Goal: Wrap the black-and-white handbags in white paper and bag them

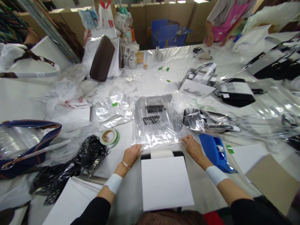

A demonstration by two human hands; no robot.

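Observation:
A clear plastic bag (pixel 154 129) with black lettering lies flat on the table in front of me. Its near left corner is pinched in my left hand (pixel 132 154), and my right hand (pixel 193 147) has closed fingers at its near right corner. Just below the bag, a white sheet (pixel 167 184) rests on a dark flat item whose top edge and a white strip show. To the right of my right hand is a blue tape dispenser (pixel 212 151). Rolls of tape (pixel 108 136) lie beyond my left hand, beside another crinkled clear bag (pixel 113 111).
Black crumpled plastic (pixel 91 156) and a navy bag (pixel 28 153) lie at left. A brown bag (pixel 102 59) stands at the back left. Wrapped black bags (pixel 236 93) and cardboard (pixel 275 181) are at right. A person in a pink apron (pixel 231 23) stands across the table.

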